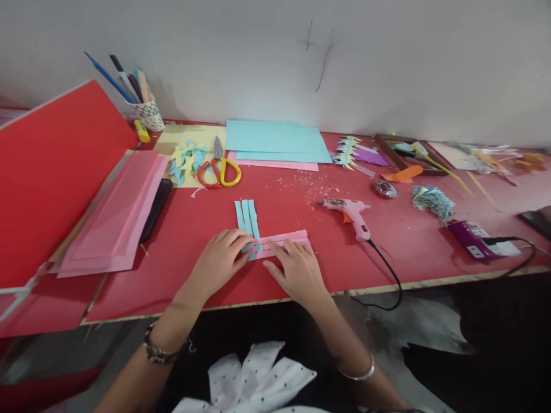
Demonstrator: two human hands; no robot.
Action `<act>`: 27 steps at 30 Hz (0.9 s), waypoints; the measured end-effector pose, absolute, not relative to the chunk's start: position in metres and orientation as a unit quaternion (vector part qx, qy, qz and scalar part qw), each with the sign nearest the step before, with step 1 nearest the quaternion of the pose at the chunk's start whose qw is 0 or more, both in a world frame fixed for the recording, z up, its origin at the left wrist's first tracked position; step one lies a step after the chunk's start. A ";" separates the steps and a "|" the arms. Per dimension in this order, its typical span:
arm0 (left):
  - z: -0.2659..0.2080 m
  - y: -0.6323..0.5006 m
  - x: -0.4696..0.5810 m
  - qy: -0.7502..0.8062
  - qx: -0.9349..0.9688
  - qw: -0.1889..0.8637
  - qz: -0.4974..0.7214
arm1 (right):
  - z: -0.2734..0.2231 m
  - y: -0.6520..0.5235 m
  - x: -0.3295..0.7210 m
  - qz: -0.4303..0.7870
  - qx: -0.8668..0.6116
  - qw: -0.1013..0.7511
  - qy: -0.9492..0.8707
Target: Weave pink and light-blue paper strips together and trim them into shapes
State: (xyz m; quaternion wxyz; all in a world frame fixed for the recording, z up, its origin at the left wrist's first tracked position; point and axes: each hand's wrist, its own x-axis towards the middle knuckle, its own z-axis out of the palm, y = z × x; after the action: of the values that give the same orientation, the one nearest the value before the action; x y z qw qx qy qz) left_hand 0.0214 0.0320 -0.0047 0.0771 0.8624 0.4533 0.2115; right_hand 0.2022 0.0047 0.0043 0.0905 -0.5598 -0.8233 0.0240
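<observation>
Near the table's front edge, light blue paper strips [246, 215] cross pink paper strips [297, 236] and look interlaced where they meet. My left hand [219, 258] is at that crossing, its thumb and bent fingertips closed around the left end and partly hiding it. My right hand [297, 269] lies over the pink strips to the right, fingers stretched flat on them and thumb apart. A pink glue gun [350, 213] rests on its side to the right of the strips, its black cord running off the front edge.
Scissors [218, 166] lie by cut paper pieces [188, 159] on a yellow sheet. Blue sheets [275, 140] sit against the wall. Pink sheets [116, 215] and a red board [55, 172] occupy the left. A purple power box [473, 238] and a wooden tray [430, 167] stand right.
</observation>
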 end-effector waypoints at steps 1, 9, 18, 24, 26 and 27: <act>-0.005 0.032 0.021 0.455 0.862 0.078 0.212 | 0.003 0.005 0.204 0.018 -0.566 0.097 -0.818; -0.005 0.032 0.021 0.465 0.857 0.086 0.204 | -0.003 0.009 0.232 -0.031 -0.598 0.111 -0.793; -0.006 0.033 0.021 0.467 0.856 0.087 0.203 | 0.001 0.010 0.254 -0.043 -0.627 0.123 -0.768; -0.005 0.031 0.021 0.471 0.855 0.093 0.193 | -0.004 0.012 0.261 -0.033 -0.634 0.188 -0.749; -0.003 0.030 0.022 0.481 0.852 0.090 0.186 | -0.004 0.012 0.262 -0.029 -0.637 0.239 -0.732; -0.003 0.030 0.022 0.486 0.850 0.086 0.181 | -0.003 0.012 0.262 -0.024 -0.638 0.260 -0.724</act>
State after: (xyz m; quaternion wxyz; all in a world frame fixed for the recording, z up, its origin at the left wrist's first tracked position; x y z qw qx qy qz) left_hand 0.0216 0.0295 -0.0027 0.0860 0.8503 0.4864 0.1814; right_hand 0.2617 0.0125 -0.0035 0.2604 -0.6383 -0.7241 -0.0237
